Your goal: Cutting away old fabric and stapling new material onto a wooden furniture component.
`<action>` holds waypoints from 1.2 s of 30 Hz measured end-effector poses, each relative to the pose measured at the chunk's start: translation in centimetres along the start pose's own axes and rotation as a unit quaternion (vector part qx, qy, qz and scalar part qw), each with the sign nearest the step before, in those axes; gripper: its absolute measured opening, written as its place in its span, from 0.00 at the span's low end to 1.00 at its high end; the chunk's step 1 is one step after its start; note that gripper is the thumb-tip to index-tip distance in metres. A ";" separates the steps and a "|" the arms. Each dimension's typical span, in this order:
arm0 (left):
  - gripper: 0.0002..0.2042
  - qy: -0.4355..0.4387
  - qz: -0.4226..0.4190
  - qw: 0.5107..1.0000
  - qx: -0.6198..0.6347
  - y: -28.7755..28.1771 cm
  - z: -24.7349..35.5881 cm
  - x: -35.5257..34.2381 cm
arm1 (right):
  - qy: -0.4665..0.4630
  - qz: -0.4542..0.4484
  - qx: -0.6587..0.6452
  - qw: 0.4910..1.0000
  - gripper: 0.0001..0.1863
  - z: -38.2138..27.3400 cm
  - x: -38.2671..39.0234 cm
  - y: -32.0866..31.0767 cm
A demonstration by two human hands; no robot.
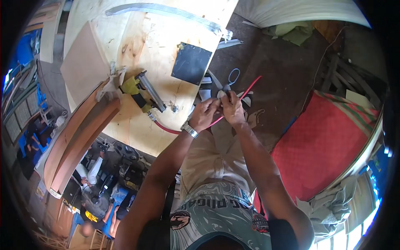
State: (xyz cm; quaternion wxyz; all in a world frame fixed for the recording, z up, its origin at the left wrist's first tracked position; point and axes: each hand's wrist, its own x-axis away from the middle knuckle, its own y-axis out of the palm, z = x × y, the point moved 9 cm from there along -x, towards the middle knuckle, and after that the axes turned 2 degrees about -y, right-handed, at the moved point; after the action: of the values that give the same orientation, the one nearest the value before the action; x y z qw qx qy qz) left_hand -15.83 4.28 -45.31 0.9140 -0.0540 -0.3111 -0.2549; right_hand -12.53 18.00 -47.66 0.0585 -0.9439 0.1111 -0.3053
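My left hand [203,115], with a metal watch at the wrist, and my right hand [232,109] meet just off the table's right edge. Both have their fingers closed together at a small thing that they mostly hide. A light-blue loop [233,76] and a pale grey pointed strip [215,81] show just beyond the fingertips; I cannot tell whether they are one piece. A red air hose [251,85] passes behind or under my hands. It leads from a yellow-green and black nail gun [143,92] lying on the table.
The plywood table [137,131] bears a dark square plate [191,63], a long grey curved strip [166,8] and a light board [85,62]. Curved wooden pieces [79,141] stand left, with a person [98,204] beyond. A red fabric-covered panel [321,141] lies right.
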 end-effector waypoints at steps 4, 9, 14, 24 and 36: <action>0.21 0.011 0.049 0.968 -0.246 -4.3 1.0 -0.1 | -0.121 0.092 0.142 0.978 0.16 -3.3 0.8 -1.6; 0.12 0.156 0.234 0.905 -0.319 -12.4 6.7 0.0 | -0.089 0.044 0.128 0.987 0.17 -3.0 -0.8 -1.0; 0.28 0.232 0.154 0.791 -0.545 -10.0 8.7 -0.9 | -0.112 -0.042 0.169 0.978 0.16 -1.8 -2.7 3.0; 0.46 0.132 0.122 0.763 -0.621 -5.8 4.1 -3.7 | -0.189 0.000 0.160 0.969 0.16 0.7 -2.5 5.1; 0.46 0.098 0.083 0.767 -0.628 -5.6 1.3 -2.1 | -0.073 0.002 0.194 0.978 0.14 2.4 -1.1 7.1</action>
State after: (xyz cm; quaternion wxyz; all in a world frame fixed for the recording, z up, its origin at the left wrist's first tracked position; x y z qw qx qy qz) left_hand -20.79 0.66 -45.89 0.7189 -0.6166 0.0150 -0.3206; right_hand -13.19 11.52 -51.52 0.2494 -0.9341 0.0469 -0.2511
